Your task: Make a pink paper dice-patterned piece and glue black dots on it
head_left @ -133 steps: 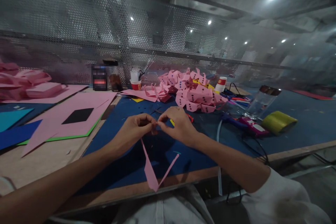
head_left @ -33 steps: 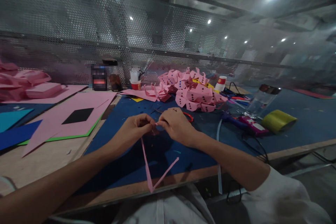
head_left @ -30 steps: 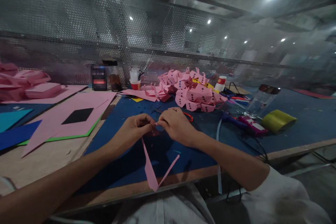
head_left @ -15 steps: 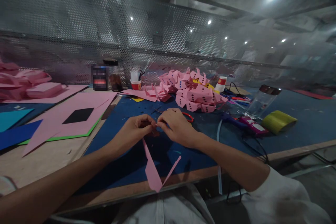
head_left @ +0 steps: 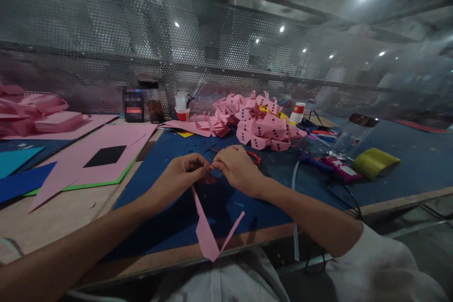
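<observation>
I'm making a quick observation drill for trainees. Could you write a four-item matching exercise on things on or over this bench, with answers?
Things
1. Black paper piece
2. Folded pink strip
3. Red-handled scissors
4. Yellow-green roll

Places
A. Partly hidden behind the right hand
B. Beside a clear jar
C. Lying on a pink sheet
D. Hanging below the left hand

Right pairs: 1-C, 2-D, 3-A, 4-B.
</observation>
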Demonstrator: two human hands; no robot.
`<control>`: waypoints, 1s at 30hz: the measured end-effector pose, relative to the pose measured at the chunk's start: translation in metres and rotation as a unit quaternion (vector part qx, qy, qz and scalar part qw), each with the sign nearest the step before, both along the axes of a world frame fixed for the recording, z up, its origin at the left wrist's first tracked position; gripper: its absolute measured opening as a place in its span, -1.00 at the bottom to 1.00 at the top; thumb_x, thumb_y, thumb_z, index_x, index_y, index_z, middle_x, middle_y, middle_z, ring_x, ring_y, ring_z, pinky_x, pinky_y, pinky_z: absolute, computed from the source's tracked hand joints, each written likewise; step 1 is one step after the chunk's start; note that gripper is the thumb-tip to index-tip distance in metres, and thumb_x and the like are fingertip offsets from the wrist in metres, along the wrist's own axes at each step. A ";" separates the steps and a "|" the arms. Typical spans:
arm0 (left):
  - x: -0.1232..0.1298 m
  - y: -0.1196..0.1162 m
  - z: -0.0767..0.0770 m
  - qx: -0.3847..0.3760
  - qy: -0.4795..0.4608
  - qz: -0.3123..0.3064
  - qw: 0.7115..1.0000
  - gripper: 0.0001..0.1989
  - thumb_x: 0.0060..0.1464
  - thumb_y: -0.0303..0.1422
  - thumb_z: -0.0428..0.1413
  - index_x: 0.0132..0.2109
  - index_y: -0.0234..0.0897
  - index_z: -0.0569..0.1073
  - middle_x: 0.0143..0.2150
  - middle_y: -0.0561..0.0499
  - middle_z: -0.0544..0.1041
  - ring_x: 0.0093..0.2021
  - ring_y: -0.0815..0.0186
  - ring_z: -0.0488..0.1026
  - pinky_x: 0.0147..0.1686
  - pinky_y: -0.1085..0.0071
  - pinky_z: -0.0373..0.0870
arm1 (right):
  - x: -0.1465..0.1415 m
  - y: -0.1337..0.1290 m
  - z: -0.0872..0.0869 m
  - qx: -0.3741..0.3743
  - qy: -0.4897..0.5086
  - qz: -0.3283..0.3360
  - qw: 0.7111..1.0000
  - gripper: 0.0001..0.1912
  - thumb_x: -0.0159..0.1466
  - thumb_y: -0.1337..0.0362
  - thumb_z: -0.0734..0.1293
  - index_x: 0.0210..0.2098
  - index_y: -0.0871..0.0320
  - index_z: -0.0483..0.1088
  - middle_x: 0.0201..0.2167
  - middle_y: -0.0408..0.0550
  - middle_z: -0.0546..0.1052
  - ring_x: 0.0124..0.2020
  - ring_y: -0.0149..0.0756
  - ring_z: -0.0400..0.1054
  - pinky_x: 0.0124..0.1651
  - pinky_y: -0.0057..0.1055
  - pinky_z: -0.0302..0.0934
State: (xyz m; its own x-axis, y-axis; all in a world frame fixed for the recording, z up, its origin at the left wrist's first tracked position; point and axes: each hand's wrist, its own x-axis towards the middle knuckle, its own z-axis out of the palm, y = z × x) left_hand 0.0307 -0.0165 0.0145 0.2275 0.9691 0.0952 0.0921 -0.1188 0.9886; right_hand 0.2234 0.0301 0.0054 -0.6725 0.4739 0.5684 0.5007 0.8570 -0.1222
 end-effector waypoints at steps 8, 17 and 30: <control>0.000 0.001 -0.002 -0.001 -0.005 0.000 1.000 -0.77 0.00 -0.23 0.28 -0.29 -0.30 0.49 -0.43 0.00 0.62 -0.37 0.22 0.60 -0.26 0.33 0.49 | 0.000 -0.003 0.000 0.024 -0.017 -0.013 0.999 -0.73 0.48 0.21 0.10 -0.24 0.14 0.34 -0.27 -0.05 0.53 -0.19 -0.24 0.30 0.05 -0.23 -0.03; 0.000 0.001 -0.002 -0.007 -0.010 -0.003 1.000 -0.76 0.00 -0.23 0.29 -0.29 -0.30 0.49 -0.42 0.02 0.61 -0.36 0.25 0.60 -0.25 0.36 0.49 | 0.000 -0.003 0.000 0.044 -0.043 -0.015 0.998 -0.74 0.48 0.23 0.09 -0.21 0.17 0.35 -0.22 0.01 0.52 -0.17 -0.21 0.29 0.08 -0.20 -0.04; -0.002 0.001 -0.001 -0.002 -0.011 0.013 1.000 -0.73 0.01 -0.19 0.29 -0.30 -0.30 0.49 -0.43 0.03 0.60 -0.38 0.29 0.56 -0.27 0.40 0.42 | 0.001 -0.002 0.005 -0.111 0.093 0.045 0.988 -0.77 0.45 0.23 0.19 -0.29 0.16 0.38 -0.33 -0.13 0.52 -0.23 -0.34 0.36 -0.08 -0.39 0.07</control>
